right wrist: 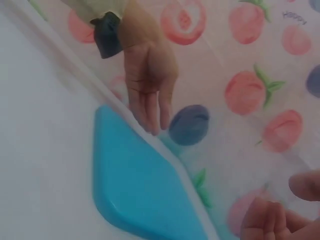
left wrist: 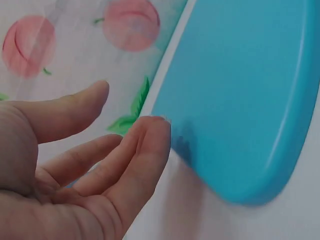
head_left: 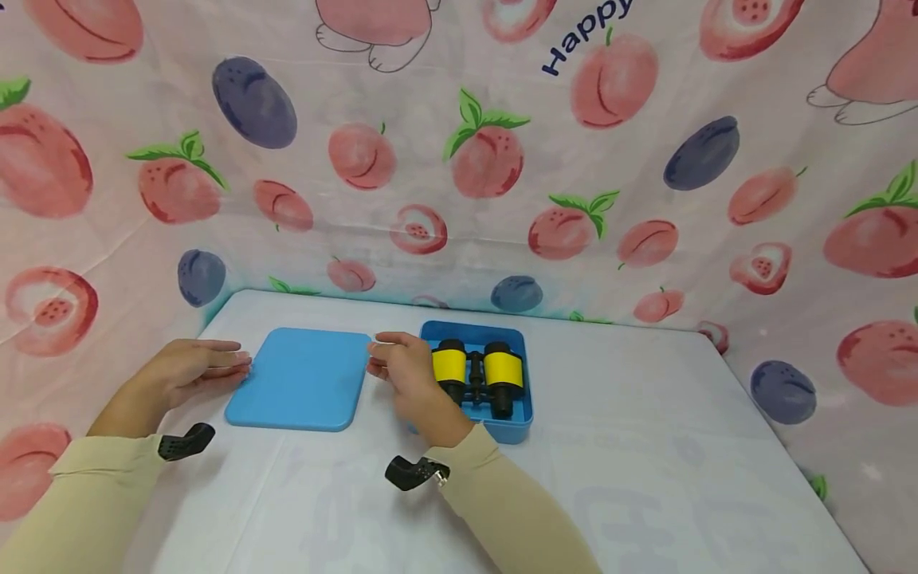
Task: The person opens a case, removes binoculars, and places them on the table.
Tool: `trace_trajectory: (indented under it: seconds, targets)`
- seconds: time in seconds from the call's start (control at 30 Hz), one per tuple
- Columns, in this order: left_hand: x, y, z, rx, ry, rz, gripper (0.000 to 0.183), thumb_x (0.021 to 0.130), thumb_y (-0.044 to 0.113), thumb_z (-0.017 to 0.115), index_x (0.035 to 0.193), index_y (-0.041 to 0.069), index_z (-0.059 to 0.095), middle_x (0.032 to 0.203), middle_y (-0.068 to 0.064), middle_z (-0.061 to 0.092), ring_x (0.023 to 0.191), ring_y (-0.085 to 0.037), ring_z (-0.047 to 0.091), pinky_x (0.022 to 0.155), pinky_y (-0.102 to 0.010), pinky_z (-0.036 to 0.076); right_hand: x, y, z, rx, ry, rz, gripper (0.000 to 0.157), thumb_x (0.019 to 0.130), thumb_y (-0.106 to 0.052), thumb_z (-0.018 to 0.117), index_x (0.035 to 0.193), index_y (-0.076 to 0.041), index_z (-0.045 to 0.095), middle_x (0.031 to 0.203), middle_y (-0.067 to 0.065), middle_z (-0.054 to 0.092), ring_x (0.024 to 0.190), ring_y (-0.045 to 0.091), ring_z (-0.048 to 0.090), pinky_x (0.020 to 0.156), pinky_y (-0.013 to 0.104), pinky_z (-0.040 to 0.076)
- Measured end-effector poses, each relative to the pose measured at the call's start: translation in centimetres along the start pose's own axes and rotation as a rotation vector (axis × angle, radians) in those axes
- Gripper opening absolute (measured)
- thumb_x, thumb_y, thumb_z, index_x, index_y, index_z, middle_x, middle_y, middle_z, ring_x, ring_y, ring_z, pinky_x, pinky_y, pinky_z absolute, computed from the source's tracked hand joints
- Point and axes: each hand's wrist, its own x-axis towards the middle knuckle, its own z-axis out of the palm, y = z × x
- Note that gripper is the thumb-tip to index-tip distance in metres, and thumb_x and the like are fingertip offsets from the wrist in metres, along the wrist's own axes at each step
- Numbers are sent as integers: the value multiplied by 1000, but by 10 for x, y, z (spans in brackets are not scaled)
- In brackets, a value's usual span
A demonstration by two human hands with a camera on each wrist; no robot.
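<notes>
A flat light-blue lid (head_left: 297, 379) with rounded corners lies on the white table. My left hand (head_left: 194, 368) is at its left side, fingers loosely extended and thumb apart from them. In the left wrist view the fingertips (left wrist: 155, 132) overlap the lid's edge and nothing is gripped. At the lid's upper right corner is my right hand (head_left: 416, 387), its fingers gently bent and holding nothing. Just beyond it stands an open blue box (head_left: 508, 433), partly hidden by this hand. Black-and-yellow binoculars (head_left: 504, 370) sit inside the box.
The white table (head_left: 645, 446) extends to the right of the box. Behind it and at both sides hangs a pink cloth (head_left: 430, 151) printed with fruit. A black wrist device (head_left: 186, 442) is worn on the left arm, with another (head_left: 416, 472) on the right.
</notes>
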Motion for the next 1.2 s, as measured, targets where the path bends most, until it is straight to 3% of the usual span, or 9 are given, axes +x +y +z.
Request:
trace_trajectory:
  seconds: [0.1, 0.23, 0.4, 0.5, 0.63, 0.73, 0.87, 1.0, 1.2]
  targets:
    - [-2, 6, 14, -70, -72, 41, 87, 94, 9, 66, 156, -6, 6, 100, 3, 76, 96, -11, 74, 90, -31, 57, -4, -16, -21, -44, -36, 5, 25, 91, -8, 69, 116, -7, 68, 106, 10, 68, 83, 20, 64, 82, 29, 60]
    - [-3, 15, 42, -55, -138, 101, 82, 95, 9, 64, 155, -7, 11, 105, 3, 75, 101, -9, 72, 93, -32, 56, -1, -33, -51, -158, -59, 21, 31, 90, -8, 69, 121, -7, 66, 114, 12, 68, 90, 25, 65, 84, 30, 60]
    - [2, 26, 85, -25, -190, 124, 77, 94, 10, 66, 153, -8, 21, 113, -2, 74, 104, -13, 72, 97, -36, 54, 3, -47, -85, -364, -43, -7, 40, 89, -12, 71, 128, -8, 63, 120, 11, 66, 108, 33, 65, 95, 37, 56]
    - [9, 29, 113, -31, -222, 124, 73, 94, 8, 65, 152, -9, 24, 115, -8, 73, 104, -17, 72, 97, -39, 53, 3, -50, -103, -487, -26, -68, 40, 89, -17, 71, 128, -9, 63, 119, 9, 67, 106, 31, 65, 101, 43, 52]
    - [21, 29, 152, 39, -220, 105, 70, 93, 11, 67, 150, -7, 32, 122, -16, 69, 108, -22, 71, 98, -40, 53, 3, -50, -126, -652, -20, -177, 40, 89, -21, 73, 127, -9, 64, 113, 9, 66, 101, 25, 61, 95, 42, 53]
    - [30, 28, 179, 103, -190, 80, 68, 92, 15, 70, 149, -3, 37, 131, -22, 63, 111, -26, 69, 97, -40, 54, 1, -50, -140, -821, -47, -256, 47, 88, -24, 75, 131, -10, 62, 118, 11, 65, 105, 26, 58, 91, 40, 54]
    - [38, 26, 206, 158, -164, 63, 67, 91, 17, 71, 148, 0, 41, 132, -24, 61, 108, -29, 69, 95, -41, 56, 3, -47, -151, -1140, -120, -350, 65, 86, -35, 77, 141, -10, 54, 135, 12, 61, 121, 28, 57, 101, 45, 51]
    - [41, 24, 224, 163, -157, 65, 64, 91, 11, 70, 147, -1, 42, 130, -25, 63, 106, -31, 70, 94, -47, 55, 5, -44, -157, -1423, -194, -410, 80, 81, -48, 78, 144, -8, 50, 144, 12, 55, 134, 30, 50, 112, 49, 42]
    - [40, 20, 237, 202, -98, 74, 60, 91, 4, 67, 146, -2, 43, 131, -27, 61, 108, -32, 69, 91, -48, 56, 5, -35, -163, -1711, -295, -486, 98, 73, -61, 78, 149, -10, 43, 151, 13, 47, 146, 38, 31, 120, 60, 23]
